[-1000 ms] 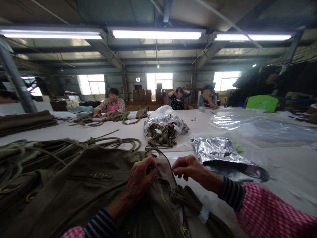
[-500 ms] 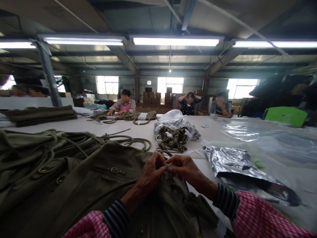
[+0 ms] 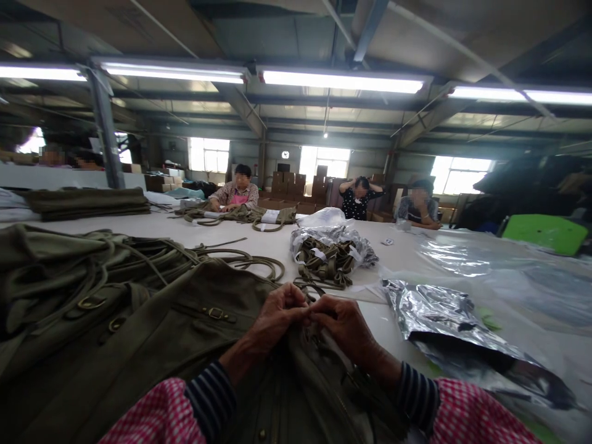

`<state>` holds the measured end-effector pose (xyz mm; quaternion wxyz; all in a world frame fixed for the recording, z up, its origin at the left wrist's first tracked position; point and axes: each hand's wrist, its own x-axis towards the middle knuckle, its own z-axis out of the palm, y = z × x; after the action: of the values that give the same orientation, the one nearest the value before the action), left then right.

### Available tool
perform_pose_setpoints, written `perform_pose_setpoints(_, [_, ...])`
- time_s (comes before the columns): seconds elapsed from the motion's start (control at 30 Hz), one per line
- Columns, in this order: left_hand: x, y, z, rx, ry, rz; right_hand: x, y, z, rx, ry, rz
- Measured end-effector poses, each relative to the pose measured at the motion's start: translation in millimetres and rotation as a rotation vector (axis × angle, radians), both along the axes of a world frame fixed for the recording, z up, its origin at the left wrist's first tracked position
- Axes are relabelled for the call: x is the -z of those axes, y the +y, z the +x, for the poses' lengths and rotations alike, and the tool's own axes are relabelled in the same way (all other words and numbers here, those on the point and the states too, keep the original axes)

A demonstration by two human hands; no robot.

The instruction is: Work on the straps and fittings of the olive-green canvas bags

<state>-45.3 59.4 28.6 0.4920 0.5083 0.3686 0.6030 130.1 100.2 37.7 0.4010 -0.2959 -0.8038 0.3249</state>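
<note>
Left hand and right hand meet fingertip to fingertip, fingers pinched closed — anything between them is hidden. The olive buckled bag spreads beneath and left of the fingers; small, even pinches — no hard tugging — should suit its soft fabric.

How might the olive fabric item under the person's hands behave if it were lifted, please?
The olive fabric item would probably be floppy, since it drapes in soft folds. It seems unlikely to be slippery, as its surface looks matt. The gold-coloured buckle looks like metal and might add a little weight there.
</note>
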Motion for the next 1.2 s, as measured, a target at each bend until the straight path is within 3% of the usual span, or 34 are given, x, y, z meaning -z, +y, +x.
perform_pose_setpoints(0.43, [-1.5, -1.5, 0.1, -0.053, 0.298, 0.024, 16.9, 5.9, 3.3, 0.057, -0.097, 0.073])
perform_pose_setpoints(0.63, [-6.9, -8.0, 1.9, -0.171, 0.713, 0.091, 14.1, 4.0, 6.4, 0.089, -0.136, 0.158])
perform_pose_setpoints(0.73, [-7.6, -8.1, 1.9, -0.146, 0.701, 0.071, 9.1, 2.1, 9.2, 0.084, -0.143, 0.173])
perform_pose_setpoints(0.93, [-3.8, -2.5, 1.9, -0.097, 0.444, 0.032, 4.2, 3.2, 11.5, -0.062, 0.085, -0.136])
perform_pose_setpoints(1.2, [0.5, 0.7, 5.3, -0.126, 0.332, 0.022, 3.8, 0.8, 5.4, -0.148, 0.304, -0.480])
